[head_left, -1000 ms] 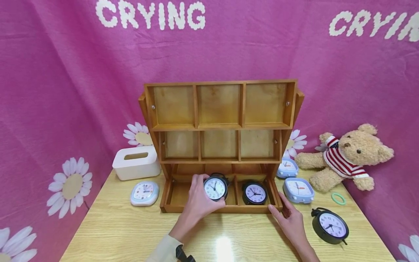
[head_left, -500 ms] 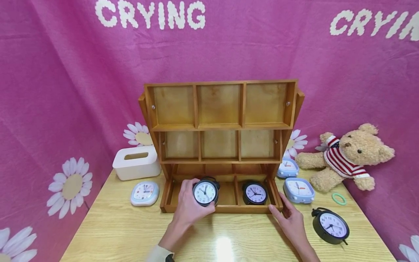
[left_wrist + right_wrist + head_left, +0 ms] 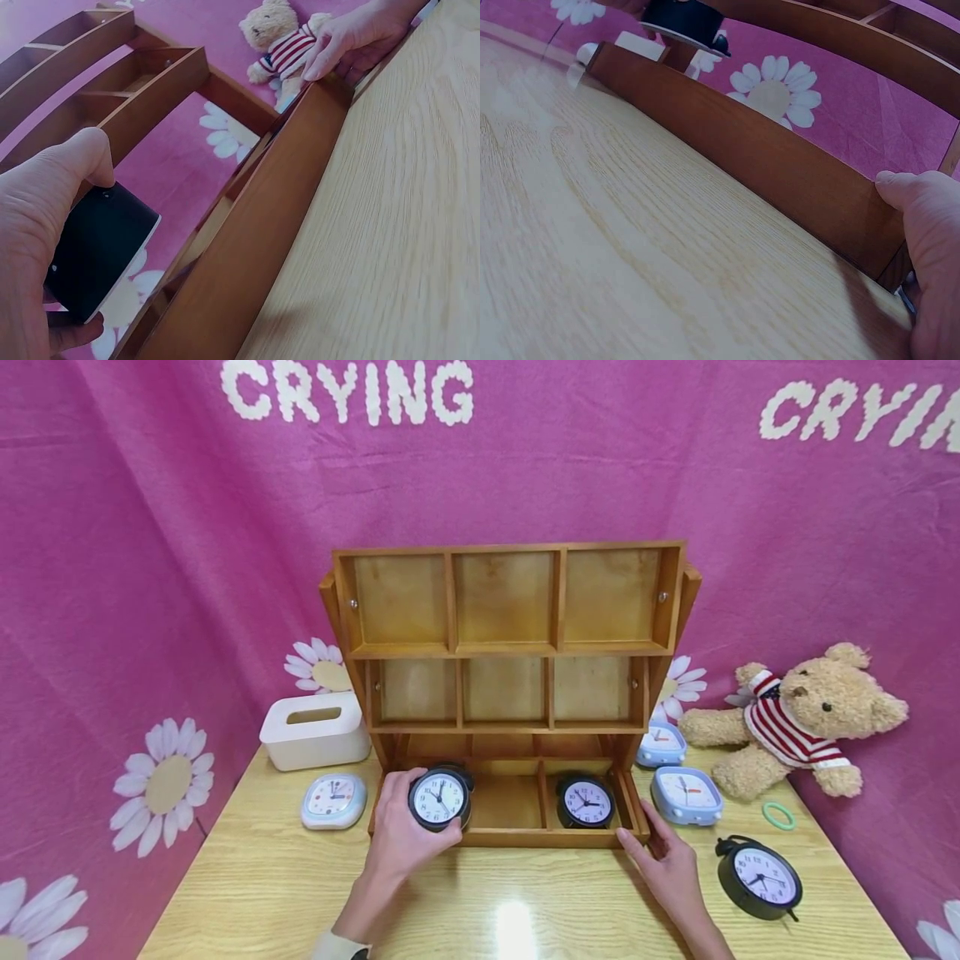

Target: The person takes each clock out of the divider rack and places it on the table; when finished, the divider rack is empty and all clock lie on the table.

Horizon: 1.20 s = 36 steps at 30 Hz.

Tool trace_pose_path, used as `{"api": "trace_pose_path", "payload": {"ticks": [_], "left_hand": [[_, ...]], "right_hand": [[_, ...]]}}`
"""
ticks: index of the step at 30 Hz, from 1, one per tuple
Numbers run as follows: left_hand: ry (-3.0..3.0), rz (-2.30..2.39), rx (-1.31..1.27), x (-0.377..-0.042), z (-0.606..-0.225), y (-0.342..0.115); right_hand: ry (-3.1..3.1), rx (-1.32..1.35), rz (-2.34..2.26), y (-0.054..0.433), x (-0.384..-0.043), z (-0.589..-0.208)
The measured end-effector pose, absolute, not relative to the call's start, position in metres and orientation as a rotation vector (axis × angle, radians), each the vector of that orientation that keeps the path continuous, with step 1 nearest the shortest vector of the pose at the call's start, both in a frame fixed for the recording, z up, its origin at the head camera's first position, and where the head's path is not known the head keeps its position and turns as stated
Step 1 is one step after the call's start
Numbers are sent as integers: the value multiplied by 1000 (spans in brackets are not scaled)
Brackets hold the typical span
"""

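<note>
My left hand (image 3: 401, 831) grips a round black alarm clock (image 3: 438, 800) with a white dial, at the left end of the wooden display rack's (image 3: 510, 650) bottom tier. In the left wrist view, thumb and fingers span the clock's black casing (image 3: 101, 244), which stands above the rack's front board (image 3: 247, 225). My right hand (image 3: 667, 864) holds the rack's front right corner, its thumb on the front board in the right wrist view. Another black alarm clock (image 3: 587, 802) with a lilac dial sits in the bottom tier's right compartment.
Two blue clocks (image 3: 686, 795) and a black alarm clock (image 3: 761, 878) lie right of the rack, near a green ring (image 3: 778, 816) and a teddy bear (image 3: 798, 718). A white tissue box (image 3: 315, 739) and a pale blue clock (image 3: 333, 802) are on the left.
My left hand has carried the black alarm clock leftward along the bottom tier, from near the middle to the left end. The right hand has stayed on the rack's corner.
</note>
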State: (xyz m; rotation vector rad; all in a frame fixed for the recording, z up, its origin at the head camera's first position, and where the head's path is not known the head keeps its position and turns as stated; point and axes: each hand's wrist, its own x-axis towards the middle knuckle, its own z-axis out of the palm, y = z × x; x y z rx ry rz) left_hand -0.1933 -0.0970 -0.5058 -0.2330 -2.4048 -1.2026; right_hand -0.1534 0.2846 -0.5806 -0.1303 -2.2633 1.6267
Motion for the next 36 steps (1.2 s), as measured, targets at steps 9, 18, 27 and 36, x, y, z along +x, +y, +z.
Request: {"api": "trace_pose_path", "payload": {"ticks": [9, 18, 27, 36], "left_hand": [[-2374, -1156, -180, -187, -510, -127], [-2317, -1090, -144, -186, -513, -160], [-2292, -1094, 45, -185, -505, -198], [-2337, -1026, 229, -186, -498, -247]], "right_hand": [[-2266, -129, 1623, 285, -154, -579], [-2255, -146, 1609, 284, -155, -582], [-2275, -143, 1556, 286, -155, -582], [-2272, -156, 1572, 284, -154, -582]]}}
